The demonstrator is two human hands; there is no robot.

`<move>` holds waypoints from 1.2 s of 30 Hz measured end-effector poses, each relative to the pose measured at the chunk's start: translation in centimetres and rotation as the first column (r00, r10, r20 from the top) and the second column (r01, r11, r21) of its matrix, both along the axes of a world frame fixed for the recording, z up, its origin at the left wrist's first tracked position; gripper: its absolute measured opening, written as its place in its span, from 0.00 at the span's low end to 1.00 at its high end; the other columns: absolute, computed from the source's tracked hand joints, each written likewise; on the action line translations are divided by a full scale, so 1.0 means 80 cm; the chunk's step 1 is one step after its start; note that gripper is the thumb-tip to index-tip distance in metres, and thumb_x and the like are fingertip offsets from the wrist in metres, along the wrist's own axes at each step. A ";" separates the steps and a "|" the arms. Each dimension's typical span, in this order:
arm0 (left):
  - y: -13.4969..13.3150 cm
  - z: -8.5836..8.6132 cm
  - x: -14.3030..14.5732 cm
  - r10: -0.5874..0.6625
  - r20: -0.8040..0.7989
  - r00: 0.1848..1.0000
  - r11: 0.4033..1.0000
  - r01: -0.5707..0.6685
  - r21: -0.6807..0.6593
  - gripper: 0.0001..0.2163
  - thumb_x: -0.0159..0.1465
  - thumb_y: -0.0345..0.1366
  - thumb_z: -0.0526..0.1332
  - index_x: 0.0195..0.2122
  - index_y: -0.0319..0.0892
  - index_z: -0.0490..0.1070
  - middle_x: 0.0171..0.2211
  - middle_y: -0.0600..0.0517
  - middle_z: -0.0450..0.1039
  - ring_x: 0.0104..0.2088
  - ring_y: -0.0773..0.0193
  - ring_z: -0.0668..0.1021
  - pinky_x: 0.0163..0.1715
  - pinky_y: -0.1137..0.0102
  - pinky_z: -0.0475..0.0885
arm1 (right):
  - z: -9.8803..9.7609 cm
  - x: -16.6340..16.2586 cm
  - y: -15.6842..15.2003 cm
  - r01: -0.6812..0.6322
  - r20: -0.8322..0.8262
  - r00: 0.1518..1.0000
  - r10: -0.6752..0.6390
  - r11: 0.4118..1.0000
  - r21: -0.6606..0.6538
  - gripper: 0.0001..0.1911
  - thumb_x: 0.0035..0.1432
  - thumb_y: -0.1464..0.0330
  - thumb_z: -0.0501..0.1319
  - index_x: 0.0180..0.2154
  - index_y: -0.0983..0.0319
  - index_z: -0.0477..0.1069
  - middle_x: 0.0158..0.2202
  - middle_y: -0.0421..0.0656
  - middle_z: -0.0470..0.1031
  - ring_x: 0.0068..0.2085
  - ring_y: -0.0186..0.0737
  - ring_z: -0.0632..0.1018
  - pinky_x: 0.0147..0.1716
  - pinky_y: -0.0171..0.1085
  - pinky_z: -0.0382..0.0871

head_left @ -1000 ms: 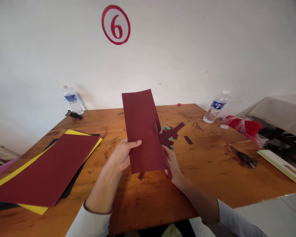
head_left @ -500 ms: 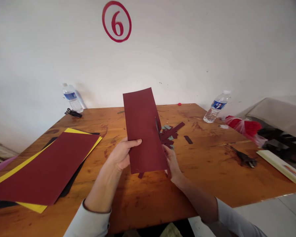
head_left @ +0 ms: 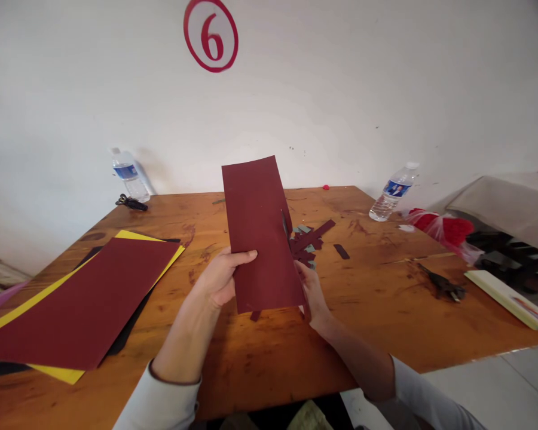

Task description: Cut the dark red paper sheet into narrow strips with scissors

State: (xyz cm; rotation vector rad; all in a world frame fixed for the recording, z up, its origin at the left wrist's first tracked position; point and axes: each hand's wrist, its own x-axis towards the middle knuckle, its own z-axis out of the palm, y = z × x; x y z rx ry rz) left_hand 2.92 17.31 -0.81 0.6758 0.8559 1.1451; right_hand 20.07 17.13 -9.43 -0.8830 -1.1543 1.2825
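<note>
A dark red sheet of card (head_left: 260, 239) is held up over the table, tall and slightly tilted. My left hand (head_left: 224, 276) grips its left edge, thumb flat on the front and fingers behind. At the right edge, my right hand (head_left: 312, 292) is closed around scissors (head_left: 284, 222), whose thin dark blade shows against the card near a cut along that side. The card hides the scissors' handles and most of the right fingers. Behind it lies a pile of dark red and grey-green paper scraps (head_left: 311, 239).
Dark red, yellow and black sheets (head_left: 85, 298) lie stacked on the wooden table (head_left: 251, 370) at left. Water bottles stand at the back left (head_left: 131, 176) and right (head_left: 392, 192). A black plug (head_left: 446, 285) and a pale flat box (head_left: 511, 298) lie at right.
My hands, the card and the scissors keep almost the same pose. The whole view has shifted very slightly.
</note>
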 end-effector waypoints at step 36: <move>-0.002 -0.004 0.007 0.002 -0.067 0.998 1.000 -0.001 0.011 0.14 0.49 0.26 0.73 0.38 0.33 0.81 0.35 0.42 0.85 0.33 0.54 0.84 0.36 0.64 0.80 | -0.018 0.009 0.017 0.033 0.135 0.990 -0.044 0.996 0.083 0.16 0.59 0.52 0.64 0.39 0.56 0.78 0.35 0.43 0.82 0.41 0.50 0.80 0.37 0.42 0.75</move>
